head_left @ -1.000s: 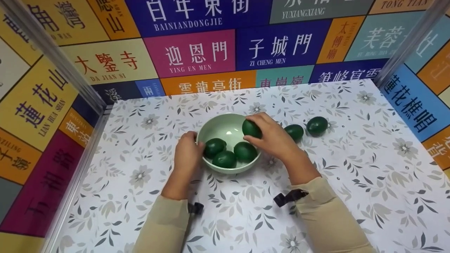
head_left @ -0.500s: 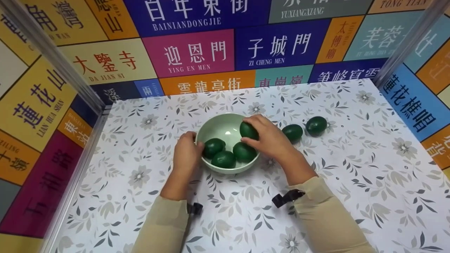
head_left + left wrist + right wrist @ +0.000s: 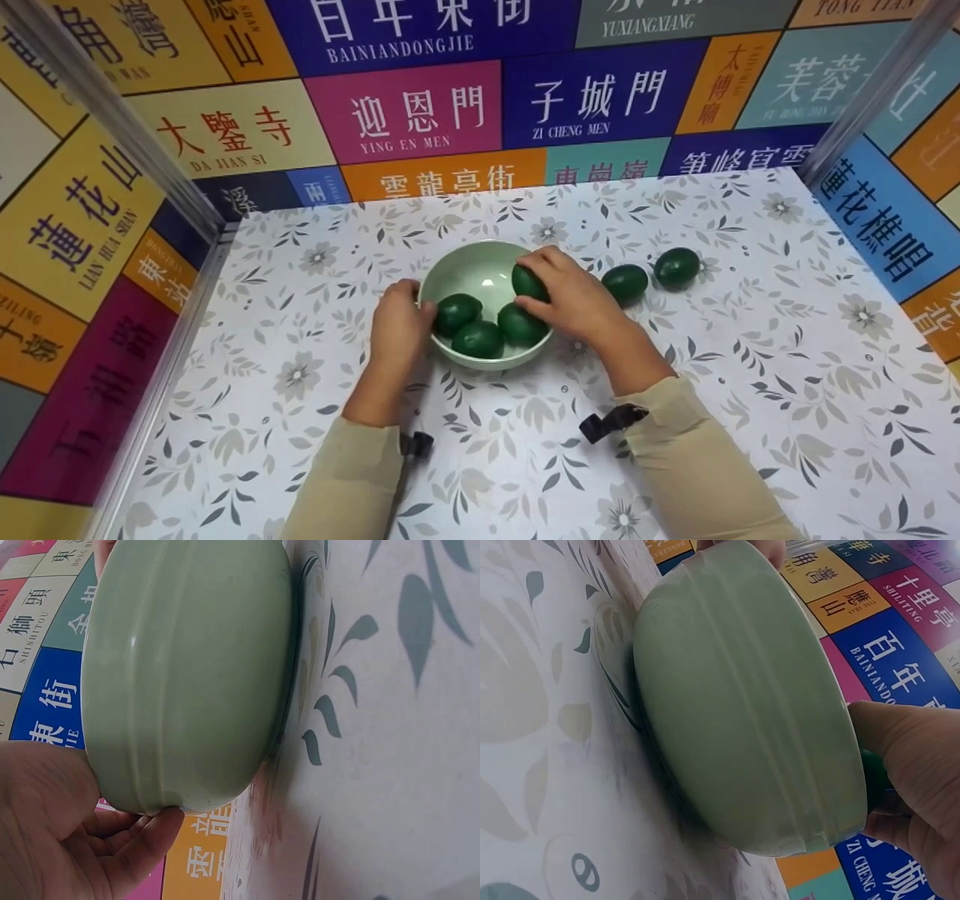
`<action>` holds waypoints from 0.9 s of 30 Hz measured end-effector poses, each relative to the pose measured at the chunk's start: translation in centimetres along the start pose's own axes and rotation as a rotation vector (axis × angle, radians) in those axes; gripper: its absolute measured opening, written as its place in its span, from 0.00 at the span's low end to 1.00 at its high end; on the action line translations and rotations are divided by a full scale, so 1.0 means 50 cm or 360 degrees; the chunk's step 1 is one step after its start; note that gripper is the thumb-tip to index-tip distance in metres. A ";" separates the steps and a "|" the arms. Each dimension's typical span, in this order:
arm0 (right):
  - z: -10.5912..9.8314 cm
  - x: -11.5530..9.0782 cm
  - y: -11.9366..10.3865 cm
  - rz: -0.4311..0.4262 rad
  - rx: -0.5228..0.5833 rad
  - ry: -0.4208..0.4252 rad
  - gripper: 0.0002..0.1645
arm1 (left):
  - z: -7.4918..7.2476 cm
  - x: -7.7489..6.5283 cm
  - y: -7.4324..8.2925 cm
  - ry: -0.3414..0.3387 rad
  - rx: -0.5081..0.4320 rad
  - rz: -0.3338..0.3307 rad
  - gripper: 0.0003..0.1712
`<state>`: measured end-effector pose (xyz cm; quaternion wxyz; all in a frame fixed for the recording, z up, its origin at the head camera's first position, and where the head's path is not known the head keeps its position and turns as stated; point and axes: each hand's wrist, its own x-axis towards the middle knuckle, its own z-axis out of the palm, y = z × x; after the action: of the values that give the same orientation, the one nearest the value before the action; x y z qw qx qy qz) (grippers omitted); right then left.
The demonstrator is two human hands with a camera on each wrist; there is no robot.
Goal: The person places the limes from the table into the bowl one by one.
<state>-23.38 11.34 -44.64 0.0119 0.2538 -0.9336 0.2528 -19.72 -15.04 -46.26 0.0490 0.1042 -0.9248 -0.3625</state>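
Note:
A pale green bowl [image 3: 489, 363] stands on the table with several dark green oval fruits in it, such as one at the front [image 3: 478, 340]. My left hand [image 3: 397, 322] grips the bowl's left rim, thumb at the edge; in the left wrist view its fingers [image 3: 142, 855] lie against the outer wall. My right hand [image 3: 574, 296] holds another dark green oval fruit [image 3: 528, 282] at the bowl's right rim, partly hidden by the fingers. Only a sliver of this fruit [image 3: 874, 781] shows behind the bowl in the right wrist view.
Two more dark green fruits, a nearer one [image 3: 625, 284] and a farther one [image 3: 676, 268], lie on the table right of the bowl. A floral cloth [image 3: 300, 450] covers the table. Panels with printed lettering [image 3: 420, 112] wall the back and sides.
My right hand has shifted slightly left with its fruit, further over the bowl. The left hand and the bowl stay where they were.

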 end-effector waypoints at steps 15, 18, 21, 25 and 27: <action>0.016 0.001 -0.004 -0.0058 -0.0100 -0.0044 0.33 | 0.003 0.003 0.000 -0.0001 0.0008 -0.0026 0.19; 0.018 0.002 -0.004 -0.0054 -0.0107 -0.0062 0.32 | 0.003 0.004 0.000 -0.0010 0.0013 -0.0034 0.19; 0.019 0.003 -0.004 -0.0058 -0.0115 -0.0068 0.31 | 0.003 0.003 0.000 -0.0009 0.0017 -0.0026 0.19; 0.018 0.004 -0.004 -0.0090 -0.0147 -0.0052 0.32 | 0.002 0.003 -0.001 -0.0010 0.0015 -0.0020 0.19; 0.019 0.005 -0.003 -0.0100 -0.0161 -0.0045 0.33 | 0.002 0.003 -0.001 -0.0014 0.0013 -0.0021 0.20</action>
<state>-23.43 10.66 -45.35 0.0195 0.2855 -0.9368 0.2010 -19.87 -15.04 -46.37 0.0422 0.1088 -0.9258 -0.3596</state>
